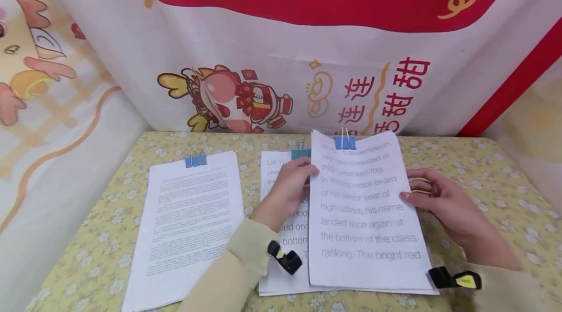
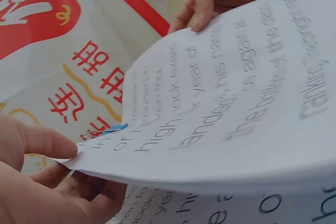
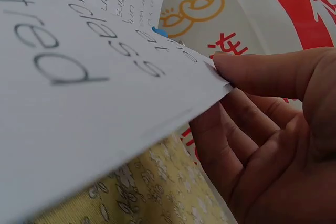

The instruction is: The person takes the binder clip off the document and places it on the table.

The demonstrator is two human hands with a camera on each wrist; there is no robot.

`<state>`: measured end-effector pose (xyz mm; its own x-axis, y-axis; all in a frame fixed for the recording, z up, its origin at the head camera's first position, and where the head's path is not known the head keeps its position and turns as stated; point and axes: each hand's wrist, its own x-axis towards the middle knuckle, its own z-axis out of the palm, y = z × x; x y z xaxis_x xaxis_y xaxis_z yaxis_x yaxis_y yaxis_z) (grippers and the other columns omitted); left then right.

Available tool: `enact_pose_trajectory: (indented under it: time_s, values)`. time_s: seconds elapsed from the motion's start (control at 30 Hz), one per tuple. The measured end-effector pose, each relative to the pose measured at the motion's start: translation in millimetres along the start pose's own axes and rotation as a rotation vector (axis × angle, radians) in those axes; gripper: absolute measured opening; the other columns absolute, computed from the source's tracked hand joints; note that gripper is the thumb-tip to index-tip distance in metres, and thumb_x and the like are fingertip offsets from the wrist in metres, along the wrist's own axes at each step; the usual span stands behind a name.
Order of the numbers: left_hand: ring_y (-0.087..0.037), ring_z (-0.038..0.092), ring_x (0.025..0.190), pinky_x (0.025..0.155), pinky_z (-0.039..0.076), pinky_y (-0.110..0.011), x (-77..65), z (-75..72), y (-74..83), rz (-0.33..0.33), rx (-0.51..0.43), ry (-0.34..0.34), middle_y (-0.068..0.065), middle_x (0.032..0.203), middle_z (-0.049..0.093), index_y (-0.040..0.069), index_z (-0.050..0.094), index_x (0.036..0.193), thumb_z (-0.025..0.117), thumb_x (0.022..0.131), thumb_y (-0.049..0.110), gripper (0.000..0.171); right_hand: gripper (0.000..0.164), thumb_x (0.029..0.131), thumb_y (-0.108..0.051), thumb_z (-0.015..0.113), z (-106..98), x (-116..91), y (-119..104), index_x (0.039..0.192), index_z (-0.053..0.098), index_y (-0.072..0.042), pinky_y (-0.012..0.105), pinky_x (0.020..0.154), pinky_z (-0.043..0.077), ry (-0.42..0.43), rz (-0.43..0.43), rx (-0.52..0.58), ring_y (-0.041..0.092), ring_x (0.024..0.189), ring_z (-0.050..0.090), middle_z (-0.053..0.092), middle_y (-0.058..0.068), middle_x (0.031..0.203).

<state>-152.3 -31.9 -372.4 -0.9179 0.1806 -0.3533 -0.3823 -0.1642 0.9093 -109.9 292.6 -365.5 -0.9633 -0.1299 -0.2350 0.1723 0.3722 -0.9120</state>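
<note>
Both hands hold a clipped stack of large-print paper (image 1: 362, 214) by its two sides, raised over another large-print stack (image 1: 281, 273). My left hand (image 1: 287, 187) pinches its left edge, thumb on top and fingers beneath, as the left wrist view shows. On the right edge, my right hand (image 1: 443, 200) pinches the sheets between thumb and fingers, seen close in the right wrist view. A blue binder clip (image 1: 345, 143) grips the raised stack's top. The lower stack has a teal binder clip (image 1: 300, 153), partly covered by the raised paper.
To the left lies a small-print paper stack (image 1: 193, 224) with its own blue binder clip (image 1: 195, 161). A yellow floral cloth (image 1: 105, 234) covers the table. Behind it hangs a white and red printed curtain (image 1: 281, 34) with cartoon figures and characters.
</note>
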Motion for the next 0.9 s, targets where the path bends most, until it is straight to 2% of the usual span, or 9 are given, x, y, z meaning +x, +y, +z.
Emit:
enact_pose_trajectory:
  time_s: [0.07, 0.17, 0.23, 0.33, 0.43, 0.53, 0.67, 0.8, 0.9]
  values:
    - [-0.021, 0.069, 0.122, 0.103, 0.057, -0.034, -2.5, -7.6, 3.3, 0.000, -0.051, -0.027, -0.010, 0.139, 0.069, 0.008, 0.063, 0.143, 0.061, 0.100, 0.006, 0.042, 0.044, 0.103, -0.025, 0.075, 6.4, 0.8, -2.9, 0.143, 0.056, -0.021, 0.029, 0.085, 0.063, -0.013, -0.013, 0.017, 0.010, 0.104, 0.076, 0.077, -0.017, 0.116]
    - [-0.024, 0.059, 0.143, 0.124, 0.045, -0.040, -5.2, -16.1, 6.2, -0.001, -0.146, -0.061, -0.010, 0.153, 0.061, 0.005, 0.056, 0.151, 0.057, 0.099, 0.000, 0.052, 0.043, 0.103, -0.022, 0.075, 16.3, 2.8, -6.1, 0.141, 0.057, -0.020, 0.030, 0.085, 0.063, -0.030, -0.028, 0.054, 0.011, 0.103, 0.076, 0.078, -0.015, 0.115]
    - [-0.024, 0.052, 0.150, 0.130, 0.038, -0.040, -5.2, -20.1, 4.9, 0.003, -0.192, -0.060, -0.010, 0.157, 0.058, 0.004, 0.052, 0.153, 0.055, 0.097, -0.003, 0.056, 0.043, 0.102, -0.021, 0.075, 22.5, 3.8, -7.8, 0.141, 0.057, -0.020, 0.030, 0.085, 0.064, -0.037, -0.031, 0.076, 0.012, 0.103, 0.077, 0.079, -0.014, 0.115]
    - [-0.027, 0.052, 0.150, 0.130, 0.038, -0.041, -4.6, -26.1, 1.4, 0.010, -0.210, -0.029, -0.013, 0.156, 0.058, 0.002, 0.052, 0.153, 0.054, 0.096, -0.004, 0.058, 0.042, 0.102, -0.020, 0.076, 32.2, 4.9, -10.6, 0.139, 0.058, -0.020, 0.031, 0.085, 0.065, -0.046, -0.025, 0.105, 0.013, 0.103, 0.077, 0.079, -0.012, 0.115]
    - [-0.026, 0.057, 0.146, 0.128, 0.040, -0.042, -5.6, -32.0, -1.7, 0.001, -0.186, 0.019, -0.011, 0.154, 0.061, 0.007, 0.050, 0.156, 0.056, 0.097, 0.000, 0.060, 0.042, 0.102, -0.018, 0.076, 42.0, 5.2, -13.1, 0.139, 0.058, -0.018, 0.031, 0.084, 0.064, -0.056, -0.042, 0.122, 0.012, 0.102, 0.077, 0.079, -0.012, 0.113]
    - [-0.024, 0.059, 0.145, 0.128, 0.041, -0.043, -7.2, -37.5, -4.0, -0.009, -0.106, 0.082, -0.006, 0.152, 0.064, 0.017, 0.044, 0.163, 0.058, 0.104, 0.011, 0.061, 0.043, 0.102, -0.014, 0.075, 50.8, 4.9, -14.8, 0.141, 0.057, -0.014, 0.031, 0.083, 0.063, -0.065, -0.080, 0.130, 0.012, 0.102, 0.077, 0.079, -0.011, 0.113]
    - [-0.023, 0.057, 0.146, 0.129, 0.038, -0.045, -9.9, -45.8, -4.6, -0.027, 0.007, 0.180, -0.001, 0.153, 0.063, 0.026, 0.034, 0.169, 0.058, 0.110, 0.028, 0.064, 0.046, 0.101, -0.013, 0.076, 61.2, 5.5, -15.6, 0.143, 0.056, -0.009, 0.032, 0.083, 0.063, -0.062, -0.086, 0.130, 0.014, 0.101, 0.077, 0.079, -0.007, 0.112]
    - [-0.024, 0.055, 0.149, 0.130, 0.038, -0.046, -12.9, -56.0, -4.0, -0.046, 0.030, 0.223, 0.000, 0.158, 0.059, 0.029, 0.029, 0.171, 0.057, 0.111, 0.032, 0.066, 0.052, 0.099, -0.015, 0.078, 70.8, 7.9, -14.8, 0.145, 0.055, -0.006, 0.033, 0.083, 0.064, -0.047, -0.065, 0.111, 0.017, 0.099, 0.076, 0.077, 0.002, 0.114]
    - [-0.023, 0.058, 0.145, 0.126, 0.042, -0.046, -15.9, -63.2, -2.6, -0.057, 0.056, 0.239, 0.001, 0.156, 0.060, 0.031, 0.030, 0.170, 0.056, 0.111, 0.034, 0.064, 0.054, 0.099, -0.016, 0.079, 76.5, 10.4, -14.1, 0.147, 0.056, -0.007, 0.035, 0.081, 0.064, -0.039, -0.040, 0.103, 0.020, 0.097, 0.075, 0.075, 0.007, 0.114]
